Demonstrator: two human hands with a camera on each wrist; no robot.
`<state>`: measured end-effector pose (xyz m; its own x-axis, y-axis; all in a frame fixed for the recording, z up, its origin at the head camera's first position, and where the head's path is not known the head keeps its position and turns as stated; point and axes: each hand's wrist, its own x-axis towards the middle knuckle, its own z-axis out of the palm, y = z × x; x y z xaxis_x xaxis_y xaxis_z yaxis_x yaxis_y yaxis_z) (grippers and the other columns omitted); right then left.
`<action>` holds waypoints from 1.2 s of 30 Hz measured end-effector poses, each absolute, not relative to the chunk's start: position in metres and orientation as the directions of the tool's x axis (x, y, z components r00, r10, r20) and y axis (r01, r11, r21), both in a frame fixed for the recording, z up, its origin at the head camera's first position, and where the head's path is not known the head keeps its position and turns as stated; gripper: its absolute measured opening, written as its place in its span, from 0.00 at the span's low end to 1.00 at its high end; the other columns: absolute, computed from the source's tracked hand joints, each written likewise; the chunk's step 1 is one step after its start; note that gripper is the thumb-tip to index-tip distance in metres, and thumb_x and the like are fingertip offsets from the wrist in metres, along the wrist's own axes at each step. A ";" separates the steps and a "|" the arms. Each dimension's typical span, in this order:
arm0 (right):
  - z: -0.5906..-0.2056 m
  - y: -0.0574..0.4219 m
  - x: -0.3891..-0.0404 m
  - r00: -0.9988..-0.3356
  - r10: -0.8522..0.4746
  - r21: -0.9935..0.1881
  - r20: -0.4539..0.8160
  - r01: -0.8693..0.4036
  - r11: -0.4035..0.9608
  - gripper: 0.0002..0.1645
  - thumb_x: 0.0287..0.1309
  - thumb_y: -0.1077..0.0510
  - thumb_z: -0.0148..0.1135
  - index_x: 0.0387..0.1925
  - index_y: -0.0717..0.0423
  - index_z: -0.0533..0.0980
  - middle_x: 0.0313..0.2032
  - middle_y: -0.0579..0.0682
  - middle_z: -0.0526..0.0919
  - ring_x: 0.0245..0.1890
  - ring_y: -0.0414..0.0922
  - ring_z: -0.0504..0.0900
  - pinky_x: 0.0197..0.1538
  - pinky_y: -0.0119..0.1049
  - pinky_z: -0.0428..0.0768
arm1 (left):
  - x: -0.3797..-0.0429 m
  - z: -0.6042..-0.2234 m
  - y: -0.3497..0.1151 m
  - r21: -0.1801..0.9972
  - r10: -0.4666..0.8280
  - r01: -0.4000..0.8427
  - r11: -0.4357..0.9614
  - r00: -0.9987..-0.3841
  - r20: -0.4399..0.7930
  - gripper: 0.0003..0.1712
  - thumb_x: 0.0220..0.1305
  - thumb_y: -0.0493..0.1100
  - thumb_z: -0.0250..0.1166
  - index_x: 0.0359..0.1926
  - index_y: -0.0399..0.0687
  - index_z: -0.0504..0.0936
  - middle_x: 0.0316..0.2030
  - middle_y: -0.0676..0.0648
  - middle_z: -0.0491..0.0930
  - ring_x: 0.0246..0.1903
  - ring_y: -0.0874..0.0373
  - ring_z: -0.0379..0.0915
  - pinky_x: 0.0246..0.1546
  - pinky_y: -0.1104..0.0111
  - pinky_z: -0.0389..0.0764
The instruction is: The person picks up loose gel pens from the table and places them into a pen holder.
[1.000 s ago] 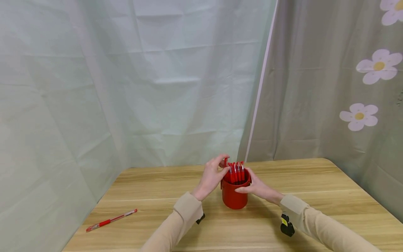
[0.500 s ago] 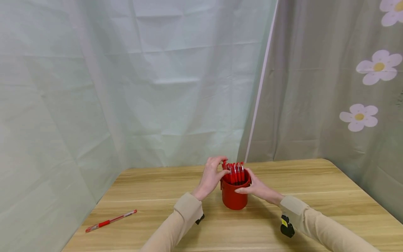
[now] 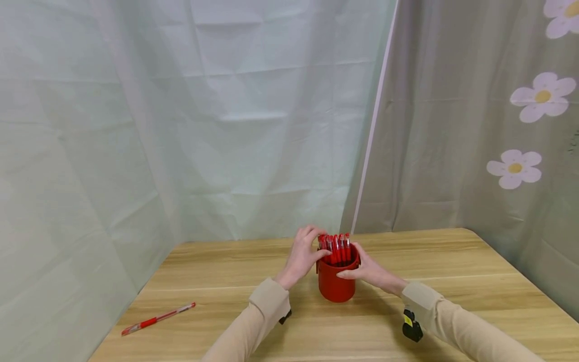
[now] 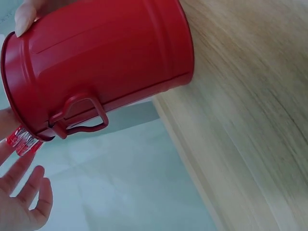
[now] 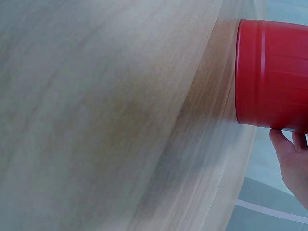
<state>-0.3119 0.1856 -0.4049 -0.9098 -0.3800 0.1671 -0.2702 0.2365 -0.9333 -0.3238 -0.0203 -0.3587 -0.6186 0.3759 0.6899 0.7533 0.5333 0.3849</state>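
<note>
A red bucket-shaped pen holder (image 3: pixel 336 284) stands upright on the wooden table, a small looped handle (image 4: pixel 82 115) on its side. Several red gel pens (image 3: pixel 342 251) stand inside, caps up, above the rim. My left hand (image 3: pixel 300 256) is at the rim's left side, thumb and index finger spread around the leftmost pens; its other fingers (image 4: pixel 33 192) are loosely bent in the left wrist view. My right hand (image 3: pixel 373 271) grips the holder from the right, thumb across the front of the rim. In the right wrist view, fingers (image 5: pixel 293 163) touch the holder's side.
One more red gel pen (image 3: pixel 158 319) lies slantwise on the table (image 3: pixel 217 332) at the left. Behind the table hang a pale curtain (image 3: pixel 253 125) and a grey one with printed flowers (image 3: pixel 434 125). A black wrist device (image 3: pixel 411 327) is under the right cuff.
The pen at my left fingertips has gone down into the holder until its top is level with the others. My left thumb and index finger have loosened slightly; my right hand stays put.
</note>
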 end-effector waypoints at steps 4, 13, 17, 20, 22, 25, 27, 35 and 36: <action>-0.404 0.186 -0.311 -0.912 -0.376 -0.932 0.167 -0.270 0.241 0.46 0.46 0.53 0.69 0.61 0.53 0.52 0.54 0.55 0.66 0.52 0.51 0.68 0.51 0.47 0.68 | -0.323 -0.360 -0.020 0.372 0.373 0.735 0.566 -0.631 0.680 0.22 0.43 0.39 0.74 0.43 0.44 0.79 0.46 0.46 0.71 0.45 0.52 0.64 0.43 0.61 0.70; -0.405 0.187 -0.312 -0.907 -0.387 -0.933 0.167 -0.272 0.237 0.45 0.47 0.53 0.69 0.61 0.52 0.52 0.54 0.55 0.66 0.52 0.51 0.68 0.51 0.47 0.68 | -0.322 -0.358 -0.019 0.365 0.377 0.715 0.596 -0.651 0.659 0.22 0.45 0.43 0.73 0.44 0.46 0.79 0.48 0.44 0.70 0.47 0.50 0.63 0.44 0.60 0.70; -0.404 0.186 -0.311 -0.907 -0.386 -0.933 0.169 -0.274 0.235 0.45 0.47 0.54 0.69 0.60 0.53 0.52 0.54 0.56 0.66 0.52 0.51 0.68 0.51 0.46 0.69 | -0.321 -0.357 -0.018 0.378 0.378 0.714 0.589 -0.657 0.652 0.22 0.46 0.42 0.73 0.45 0.45 0.79 0.48 0.46 0.69 0.47 0.51 0.63 0.44 0.61 0.71; -0.404 0.185 -0.311 -0.906 -0.388 -0.934 0.168 -0.273 0.232 0.44 0.47 0.54 0.69 0.60 0.53 0.52 0.53 0.55 0.67 0.52 0.51 0.68 0.50 0.46 0.69 | -0.321 -0.357 -0.018 0.387 0.378 0.714 0.583 -0.660 0.649 0.22 0.47 0.41 0.72 0.45 0.45 0.78 0.47 0.46 0.69 0.47 0.51 0.63 0.44 0.62 0.71; -0.404 0.185 -0.311 -0.906 -0.389 -0.933 0.168 -0.273 0.233 0.44 0.47 0.54 0.69 0.60 0.53 0.52 0.53 0.55 0.66 0.52 0.51 0.68 0.50 0.46 0.69 | -0.321 -0.357 -0.018 0.388 0.377 0.715 0.581 -0.660 0.650 0.22 0.47 0.41 0.72 0.45 0.45 0.78 0.47 0.47 0.69 0.46 0.52 0.63 0.44 0.62 0.71; -0.405 0.185 -0.312 -0.905 -0.390 -0.933 0.171 -0.276 0.232 0.44 0.47 0.54 0.69 0.60 0.53 0.52 0.54 0.55 0.66 0.52 0.51 0.68 0.50 0.46 0.69 | -0.322 -0.357 -0.018 0.385 0.374 0.719 0.579 -0.654 0.658 0.22 0.47 0.41 0.72 0.46 0.44 0.78 0.45 0.47 0.69 0.45 0.52 0.63 0.43 0.62 0.71; -0.405 0.185 -0.312 -0.907 -0.387 -0.934 0.169 -0.273 0.232 0.45 0.47 0.54 0.69 0.60 0.53 0.52 0.54 0.55 0.66 0.52 0.51 0.68 0.51 0.46 0.69 | -0.322 -0.356 -0.019 0.388 0.370 0.722 0.573 -0.650 0.664 0.23 0.47 0.42 0.72 0.46 0.44 0.78 0.45 0.47 0.69 0.45 0.53 0.64 0.42 0.62 0.71; -0.403 0.186 -0.311 -0.904 -0.392 -0.934 0.168 -0.273 0.229 0.44 0.48 0.54 0.68 0.61 0.54 0.52 0.54 0.56 0.66 0.52 0.52 0.68 0.51 0.47 0.68 | -0.319 -0.351 -0.023 0.397 0.366 0.735 0.550 -0.639 0.676 0.24 0.50 0.44 0.70 0.49 0.44 0.74 0.44 0.47 0.69 0.46 0.53 0.64 0.44 0.61 0.70; -0.403 0.186 -0.311 -0.905 -0.391 -0.935 0.166 -0.271 0.231 0.44 0.48 0.54 0.68 0.60 0.54 0.52 0.54 0.56 0.66 0.52 0.52 0.68 0.51 0.47 0.68 | -0.319 -0.350 -0.023 0.394 0.368 0.740 0.546 -0.634 0.680 0.25 0.51 0.44 0.70 0.49 0.43 0.74 0.45 0.47 0.69 0.46 0.52 0.64 0.44 0.61 0.70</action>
